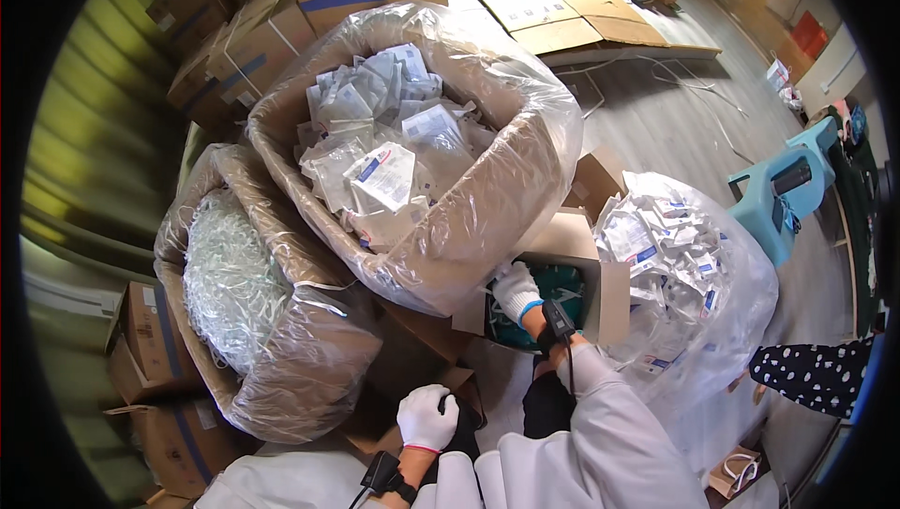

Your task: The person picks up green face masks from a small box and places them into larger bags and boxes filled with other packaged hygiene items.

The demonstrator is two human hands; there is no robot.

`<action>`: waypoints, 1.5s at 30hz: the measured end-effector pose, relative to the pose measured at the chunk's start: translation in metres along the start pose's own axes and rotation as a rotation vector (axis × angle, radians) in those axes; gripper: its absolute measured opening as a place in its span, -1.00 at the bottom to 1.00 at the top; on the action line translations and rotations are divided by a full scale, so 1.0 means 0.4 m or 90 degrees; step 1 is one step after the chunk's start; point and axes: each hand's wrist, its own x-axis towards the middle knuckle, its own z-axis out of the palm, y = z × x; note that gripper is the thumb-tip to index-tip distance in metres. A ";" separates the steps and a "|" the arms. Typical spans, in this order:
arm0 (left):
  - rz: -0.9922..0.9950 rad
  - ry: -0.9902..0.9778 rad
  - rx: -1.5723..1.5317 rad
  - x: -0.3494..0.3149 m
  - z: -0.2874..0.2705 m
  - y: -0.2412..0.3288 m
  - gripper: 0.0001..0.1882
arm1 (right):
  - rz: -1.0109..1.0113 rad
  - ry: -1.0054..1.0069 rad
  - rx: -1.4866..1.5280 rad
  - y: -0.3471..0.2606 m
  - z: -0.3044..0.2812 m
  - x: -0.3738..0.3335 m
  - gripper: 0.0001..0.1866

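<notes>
My right hand [517, 291], in a white knit glove with a blue cuff, reaches over the left side of a small open cardboard box [614, 303]. Its fingers are bent together at the box's far left edge, and what they hold is hidden. Dark green packets [560, 290] lie inside that box, beneath the wrist. My left hand [428, 417], gloved in white with a red cuff, rests curled on my dark-trousered leg, with nothing visible in it. Ahead stands a large plastic-lined carton [473, 228], holding many white paper packets [384, 176].
At left, a second lined carton [323, 359] holds clear shredded strips [230, 270]. A clear bag of white packets [656, 247] sits at right, near blue plastic stools [778, 190]. Stacked boxes [267, 40] line the left; flattened cardboard [562, 12] and loose straps lie beyond.
</notes>
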 end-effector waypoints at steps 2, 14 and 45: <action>0.006 0.001 0.021 0.004 0.001 0.005 -0.87 | -0.065 -0.081 -0.218 0.033 -0.011 -0.014 -0.71; 0.060 0.041 0.028 -0.044 0.014 0.049 -0.81 | 0.101 0.064 -0.032 0.170 -0.387 -0.329 -0.62; -0.323 0.233 -0.411 0.158 0.162 0.152 -0.68 | 0.079 0.175 0.327 0.164 -0.396 -0.534 -0.69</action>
